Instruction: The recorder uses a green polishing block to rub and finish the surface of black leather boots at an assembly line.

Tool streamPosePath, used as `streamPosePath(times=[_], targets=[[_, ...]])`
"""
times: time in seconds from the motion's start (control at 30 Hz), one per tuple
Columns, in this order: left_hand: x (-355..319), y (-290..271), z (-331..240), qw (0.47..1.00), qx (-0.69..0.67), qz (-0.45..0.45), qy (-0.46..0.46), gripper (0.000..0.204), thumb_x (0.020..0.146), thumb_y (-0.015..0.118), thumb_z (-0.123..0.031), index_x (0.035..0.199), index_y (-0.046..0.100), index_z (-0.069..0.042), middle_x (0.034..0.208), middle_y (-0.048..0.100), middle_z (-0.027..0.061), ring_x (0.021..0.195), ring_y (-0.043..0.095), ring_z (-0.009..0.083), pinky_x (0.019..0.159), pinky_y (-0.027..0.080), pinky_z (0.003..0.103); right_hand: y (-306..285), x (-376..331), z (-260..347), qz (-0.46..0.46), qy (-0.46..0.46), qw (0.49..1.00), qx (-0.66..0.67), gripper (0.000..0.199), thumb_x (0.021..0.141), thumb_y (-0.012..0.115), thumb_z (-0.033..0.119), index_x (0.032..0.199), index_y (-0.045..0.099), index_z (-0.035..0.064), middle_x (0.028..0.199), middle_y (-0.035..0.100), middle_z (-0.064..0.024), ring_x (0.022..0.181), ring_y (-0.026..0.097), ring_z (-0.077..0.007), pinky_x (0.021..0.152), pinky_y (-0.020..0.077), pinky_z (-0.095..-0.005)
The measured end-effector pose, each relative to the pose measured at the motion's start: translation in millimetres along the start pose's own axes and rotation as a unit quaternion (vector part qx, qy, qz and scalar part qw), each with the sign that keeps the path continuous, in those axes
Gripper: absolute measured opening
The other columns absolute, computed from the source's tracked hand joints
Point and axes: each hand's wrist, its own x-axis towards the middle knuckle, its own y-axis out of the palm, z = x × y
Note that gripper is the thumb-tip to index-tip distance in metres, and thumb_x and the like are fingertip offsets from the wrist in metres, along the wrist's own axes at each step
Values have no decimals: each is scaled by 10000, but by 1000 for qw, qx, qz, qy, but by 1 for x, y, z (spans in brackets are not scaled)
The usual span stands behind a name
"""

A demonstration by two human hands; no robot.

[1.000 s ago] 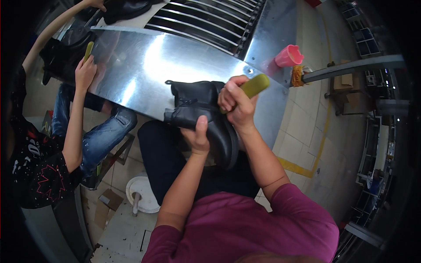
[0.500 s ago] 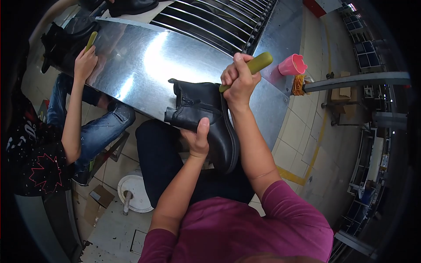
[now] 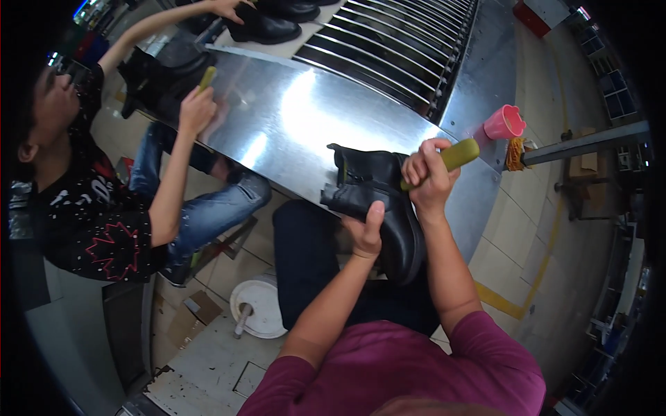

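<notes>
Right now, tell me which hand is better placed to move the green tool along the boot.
Likely the right hand: it grips the green tool close to the boot, while the left hand holds the boot.

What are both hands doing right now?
Left hand: holding the boot, thumb on its side, fingers mostly hidden.
Right hand: closed around the green handle.

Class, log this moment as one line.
left hand: holding black boot | right hand: gripping green tool | pink cup: on metal table
</notes>
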Motion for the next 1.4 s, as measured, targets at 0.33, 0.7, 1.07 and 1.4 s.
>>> streamPosePath(times=[0.33, 0.7, 1.07, 1.4], targets=[[-5, -9, 13, 999, 25, 29, -26, 441, 954, 624, -237, 1295, 575, 38, 1213, 634, 104, 1081, 603, 216, 975, 461, 348, 39, 27, 14, 321, 43, 784, -529, 510, 904, 727, 279, 1353, 605, 71, 1130, 703, -154, 998, 671, -262, 920, 513, -364], [6, 1, 15, 998, -47, 28, -36, 363, 939, 627, -184, 1214, 605, 53, 1145, 656, 110, 1025, 620, 212, 956, 477, 339, 12, 50, 41, 140, 70, 978, -135, 367, 957, 709, 314, 1167, 691, 14, 582, 485, 23, 478, 496, -88, 477, 408, -252], [11, 7, -6, 996, 4, 46, -81, 302, 932, 618, -167, 1132, 644, 59, 1048, 672, 86, 933, 622, 196, 890, 486, 336, 0, 37, 22, -51, 116, 977, -170, 256, 937, 732, 221, 1057, 586, 48, 605, 481, 15, 439, 441, -83, 401, 353, -252], [-5, 25, -6, 996, 23, 58, -66, 316, 903, 658, -218, 1069, 656, 51, 1016, 677, 89, 920, 620, 202, 878, 484, 345, -25, 28, 41, -98, 140, 982, -83, 223, 928, 726, 189, 1025, 584, 47, 602, 462, 20, 431, 412, -74, 396, 332, -252]])
